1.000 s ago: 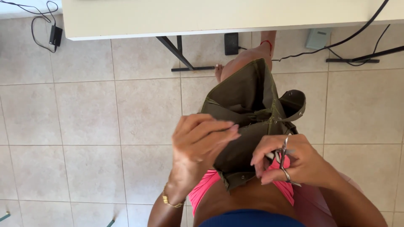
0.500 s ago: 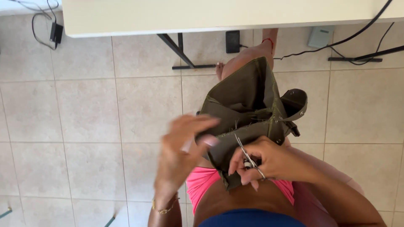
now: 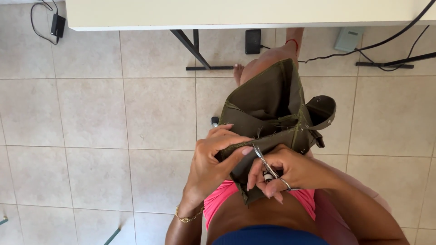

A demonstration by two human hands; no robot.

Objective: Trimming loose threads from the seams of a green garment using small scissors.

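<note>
Head camera, straight down, close above lap

A home sewing corner: beige tiled floor [image 3: 91, 118], white worktable [image 3: 250, 13] on metal legs, cables [image 3: 390, 41] trailing beneath.

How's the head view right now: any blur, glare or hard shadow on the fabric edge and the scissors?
Head view: even daylight, no glare; the olive fabric and its frayed edge are sharp. The small scissors in the right hand are crisp, with a slight glint. The left hand shows no motion blur. Soft shadow falls only under the white table.
</note>
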